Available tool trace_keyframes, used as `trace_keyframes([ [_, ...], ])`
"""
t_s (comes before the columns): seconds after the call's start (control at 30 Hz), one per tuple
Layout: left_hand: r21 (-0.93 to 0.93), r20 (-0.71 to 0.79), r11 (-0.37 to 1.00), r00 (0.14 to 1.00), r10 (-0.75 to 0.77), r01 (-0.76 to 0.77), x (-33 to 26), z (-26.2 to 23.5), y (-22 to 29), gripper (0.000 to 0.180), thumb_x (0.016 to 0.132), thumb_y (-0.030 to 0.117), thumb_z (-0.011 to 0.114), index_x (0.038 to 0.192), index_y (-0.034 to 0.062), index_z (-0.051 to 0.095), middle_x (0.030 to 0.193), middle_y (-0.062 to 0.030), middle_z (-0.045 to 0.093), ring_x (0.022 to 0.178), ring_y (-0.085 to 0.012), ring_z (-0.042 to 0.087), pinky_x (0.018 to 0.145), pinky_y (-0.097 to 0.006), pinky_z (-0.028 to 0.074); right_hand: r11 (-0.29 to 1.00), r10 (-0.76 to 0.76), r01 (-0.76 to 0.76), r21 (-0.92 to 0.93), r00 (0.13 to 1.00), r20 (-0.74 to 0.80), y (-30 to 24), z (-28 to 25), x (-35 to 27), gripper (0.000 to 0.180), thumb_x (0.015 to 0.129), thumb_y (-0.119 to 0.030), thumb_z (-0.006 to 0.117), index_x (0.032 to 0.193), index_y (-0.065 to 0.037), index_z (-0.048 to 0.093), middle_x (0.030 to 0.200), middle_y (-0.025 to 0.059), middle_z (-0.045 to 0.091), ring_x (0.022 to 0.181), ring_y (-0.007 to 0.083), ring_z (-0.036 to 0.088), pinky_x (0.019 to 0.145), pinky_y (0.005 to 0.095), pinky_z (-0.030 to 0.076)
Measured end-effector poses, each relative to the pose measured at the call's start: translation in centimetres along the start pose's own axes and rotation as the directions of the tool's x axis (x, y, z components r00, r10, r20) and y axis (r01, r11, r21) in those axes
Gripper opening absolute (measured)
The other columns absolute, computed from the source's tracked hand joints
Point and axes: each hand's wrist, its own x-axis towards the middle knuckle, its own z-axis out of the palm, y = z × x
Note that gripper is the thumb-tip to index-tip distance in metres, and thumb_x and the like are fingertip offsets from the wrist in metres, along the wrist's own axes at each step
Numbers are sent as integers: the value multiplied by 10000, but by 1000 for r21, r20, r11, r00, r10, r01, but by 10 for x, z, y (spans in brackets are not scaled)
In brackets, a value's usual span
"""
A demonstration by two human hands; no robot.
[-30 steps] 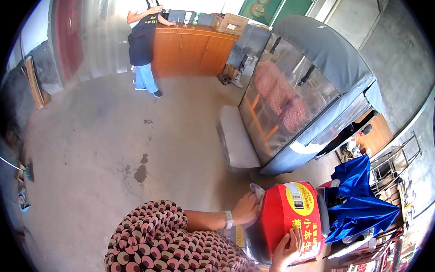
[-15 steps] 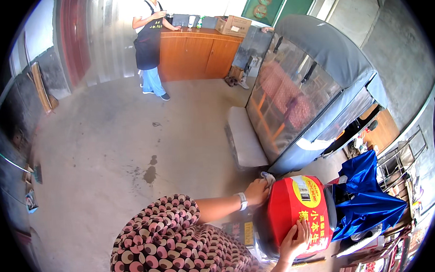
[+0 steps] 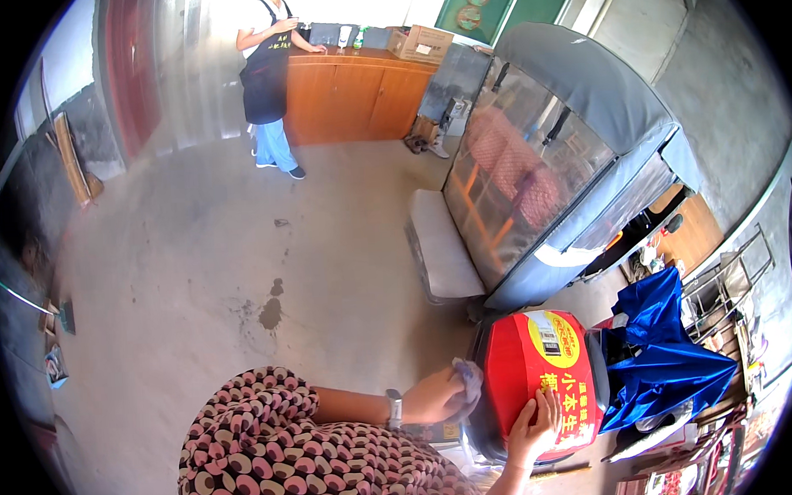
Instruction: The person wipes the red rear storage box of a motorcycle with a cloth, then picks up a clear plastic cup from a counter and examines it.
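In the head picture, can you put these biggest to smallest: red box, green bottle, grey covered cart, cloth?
1. Grey covered cart
2. Red box
3. Cloth
4. Green bottle
The bottle stands farther away than the cloth, so which is really bigger is unsure.

Lower right of centre, the left hand holds a crumpled grey-purple cloth at a rounded red-and-black box — the right hand rests on it. A black-aproned person stands upper left.
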Motion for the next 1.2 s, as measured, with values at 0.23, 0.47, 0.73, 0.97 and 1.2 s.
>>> trace_keyframes([
  [0.23, -125, 133, 964, 967, -217, 233, -25, -20, -5, 248, 895, 182, 625, 1091, 32, 615, 1004, -133, 623, 893, -244, 631, 794, -353, 517, 999, -22, 21, -41, 1000, -5, 0, 2, 2, 219, 887, -106, 577, 1007, 39, 688, 1115, 221, 660, 1083, 391, 606, 978, 467, 457],
  [0.47, -868, 473, -284, 507, -721, 406, -48, -28, -62, 323, 1010, 327, 398, 1083, 87, 601, 1008, -91, 658, 921, -241, 653, 846, -437, 530, 997, -67, 65, -39, 997, -45, -8, -1, 11, 192, 892, -76, 588, 1011, 19, 705, 1078, 189, 685, 979, 327, 664, 909, 396, 502],
  [0.73, -861, 507, -346, 571, -646, 374, -39, -31, -58, 289, 1002, 292, 424, 1029, 65, 601, 1001, -79, 647, 941, -236, 623, 917, -409, 492, 999, -34, 34, -15, 998, 44, -7, 0, 3, 220, 901, -88, 554, 1041, 17, 687, 1148, 183, 660, 1090, 361, 610, 974, 442, 456],
  [0.97, -850, 525, -399, 614, -589, 344, -27, -14, -58, 297, 1002, 316, 425, 1050, 77, 594, 1013, -73, 643, 945, -221, 622, 921, -396, 490, 999, -34, 35, -13, 999, 42, -9, -3, 2, 219, 900, -83, 554, 1041, 19, 686, 1143, 183, 662, 1083, 359, 615, 971, 436, 459],
  [1.2, -814, 494, -152, 530, -690, 561, -13, -9, -58, 364, 1009, 394, 410, 1109, 79, 563, 1035, -86, 635, 883, -212, 645, 780, -398, 554, 1000, -13, 13, 1, 999, 46, -18, -4, 8, 224, 903, -64, 541, 1044, 30, 687, 1128, 201, 664, 1081, 363, 617, 972, 444, 456],
])
